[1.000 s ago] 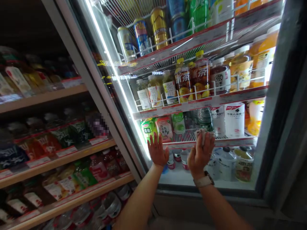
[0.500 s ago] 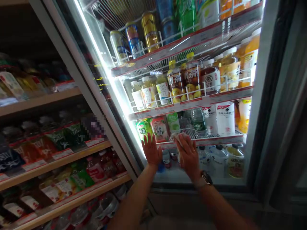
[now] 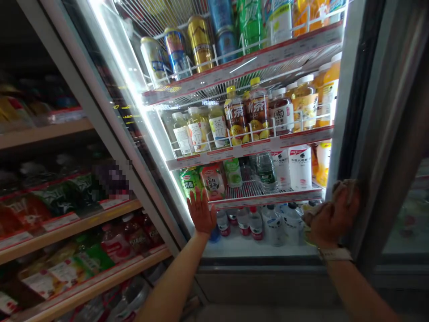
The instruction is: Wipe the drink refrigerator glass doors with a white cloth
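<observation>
A lit drinks fridge with a glass door (image 3: 231,264) stands in front of me. My left hand (image 3: 201,212) lies flat on the glass at the lower left, fingers spread, in front of a red drink bottle (image 3: 213,181) and a green one (image 3: 190,179) on the shelf behind. At the right edge of the door, my right hand (image 3: 331,219) is closed on a crumpled, greyish cleaning cloth (image 3: 346,188). The cloth shows above the knuckles and left of the hand, against the glass and the dark door frame (image 3: 363,134).
Inside the fridge, cans (image 3: 200,44) stand on the upper shelf, tea bottles (image 3: 234,116) on the middle one and small bottles (image 3: 256,223) at the bottom. To my left, wooden shelves (image 3: 83,223) hold rows of bottled drinks. Another glass panel (image 3: 407,214) is at the far right.
My right hand has swept with the cloth from the middle of the glass to the door's right edge. My left hand stays flat on the glass. The view has shifted slightly right.
</observation>
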`<act>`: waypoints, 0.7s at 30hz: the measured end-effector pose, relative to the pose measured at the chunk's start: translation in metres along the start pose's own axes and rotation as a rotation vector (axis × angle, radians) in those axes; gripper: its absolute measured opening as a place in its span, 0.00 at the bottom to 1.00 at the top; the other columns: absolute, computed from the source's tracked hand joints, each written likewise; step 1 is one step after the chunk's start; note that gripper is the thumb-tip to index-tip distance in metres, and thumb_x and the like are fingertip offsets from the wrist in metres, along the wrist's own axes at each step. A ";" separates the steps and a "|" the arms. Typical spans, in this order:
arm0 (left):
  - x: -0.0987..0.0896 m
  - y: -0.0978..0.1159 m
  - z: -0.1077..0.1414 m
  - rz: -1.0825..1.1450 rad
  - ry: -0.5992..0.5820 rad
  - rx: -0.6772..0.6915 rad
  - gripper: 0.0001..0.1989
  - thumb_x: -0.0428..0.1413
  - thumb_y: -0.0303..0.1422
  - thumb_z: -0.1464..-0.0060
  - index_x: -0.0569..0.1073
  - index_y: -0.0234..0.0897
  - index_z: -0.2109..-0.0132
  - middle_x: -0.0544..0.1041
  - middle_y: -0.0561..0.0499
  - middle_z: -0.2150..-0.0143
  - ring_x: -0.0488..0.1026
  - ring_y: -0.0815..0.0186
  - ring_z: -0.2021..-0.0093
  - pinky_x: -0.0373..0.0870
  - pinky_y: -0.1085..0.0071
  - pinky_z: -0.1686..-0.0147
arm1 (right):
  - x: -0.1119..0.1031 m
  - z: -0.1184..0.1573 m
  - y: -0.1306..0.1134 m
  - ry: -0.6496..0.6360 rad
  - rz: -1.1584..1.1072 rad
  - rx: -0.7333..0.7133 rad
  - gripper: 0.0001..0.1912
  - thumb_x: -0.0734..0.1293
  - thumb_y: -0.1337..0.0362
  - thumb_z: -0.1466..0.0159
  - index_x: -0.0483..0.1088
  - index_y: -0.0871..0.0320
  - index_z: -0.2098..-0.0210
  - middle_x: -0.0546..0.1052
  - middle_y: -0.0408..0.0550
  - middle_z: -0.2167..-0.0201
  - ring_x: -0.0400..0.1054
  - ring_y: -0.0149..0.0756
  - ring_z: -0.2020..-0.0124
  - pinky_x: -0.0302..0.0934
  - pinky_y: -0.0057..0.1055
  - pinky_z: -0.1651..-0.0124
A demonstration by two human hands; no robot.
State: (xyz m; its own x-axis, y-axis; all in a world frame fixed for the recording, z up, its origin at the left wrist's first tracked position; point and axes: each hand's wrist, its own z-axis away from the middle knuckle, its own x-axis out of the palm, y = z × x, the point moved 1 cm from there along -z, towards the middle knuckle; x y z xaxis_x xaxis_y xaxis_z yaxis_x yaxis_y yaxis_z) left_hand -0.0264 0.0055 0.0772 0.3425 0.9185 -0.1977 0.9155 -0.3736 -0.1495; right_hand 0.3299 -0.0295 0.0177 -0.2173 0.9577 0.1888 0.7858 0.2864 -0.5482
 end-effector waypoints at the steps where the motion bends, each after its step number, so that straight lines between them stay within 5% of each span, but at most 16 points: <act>1: 0.000 0.000 0.000 0.002 0.002 0.004 0.32 0.44 0.37 0.35 0.47 0.36 0.28 0.49 0.40 0.27 0.39 0.55 0.27 0.41 0.50 0.30 | 0.002 0.001 -0.003 0.000 -0.002 0.012 0.30 0.55 0.65 0.34 0.58 0.62 0.33 0.57 0.64 0.32 0.51 0.56 0.31 0.48 0.56 0.32; 5: -0.001 0.001 0.000 -0.017 -0.013 0.006 0.32 0.44 0.36 0.35 0.45 0.36 0.28 0.48 0.41 0.27 0.39 0.55 0.27 0.41 0.50 0.30 | 0.013 0.008 -0.036 -0.018 -0.024 -0.001 0.33 0.58 0.63 0.33 0.51 0.63 0.30 0.52 0.64 0.30 0.43 0.61 0.29 0.41 0.63 0.32; 11: -0.001 0.001 0.002 -0.031 -0.014 0.014 0.32 0.41 0.39 0.34 0.44 0.35 0.28 0.47 0.42 0.27 0.38 0.55 0.26 0.42 0.51 0.30 | 0.037 0.038 -0.118 -0.140 -0.093 -0.159 0.32 0.56 0.68 0.32 0.48 0.55 0.29 0.49 0.56 0.28 0.41 0.58 0.29 0.42 0.67 0.33; 16: -0.002 0.000 0.006 -0.042 -0.071 -0.025 0.32 0.39 0.44 0.34 0.46 0.35 0.28 0.53 0.41 0.28 0.41 0.54 0.27 0.43 0.50 0.31 | 0.052 0.071 -0.172 -0.264 -0.128 -0.229 0.33 0.55 0.71 0.32 0.47 0.53 0.29 0.52 0.53 0.29 0.41 0.55 0.28 0.44 0.62 0.32; 21: -0.002 0.000 0.006 -0.043 -0.065 -0.005 0.33 0.38 0.45 0.34 0.45 0.34 0.28 0.51 0.41 0.27 0.40 0.55 0.26 0.43 0.52 0.31 | 0.059 0.100 -0.200 -0.404 -0.167 -0.359 0.33 0.57 0.73 0.32 0.50 0.52 0.30 0.61 0.49 0.32 0.41 0.43 0.28 0.39 0.47 0.28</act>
State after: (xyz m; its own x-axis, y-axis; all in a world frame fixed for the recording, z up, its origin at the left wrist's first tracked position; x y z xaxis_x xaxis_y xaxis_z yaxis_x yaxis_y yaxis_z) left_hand -0.0283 0.0025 0.0715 0.2887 0.9233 -0.2533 0.9302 -0.3331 -0.1541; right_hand 0.1016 -0.0277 0.0571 -0.5043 0.8557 -0.1160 0.8541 0.4745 -0.2128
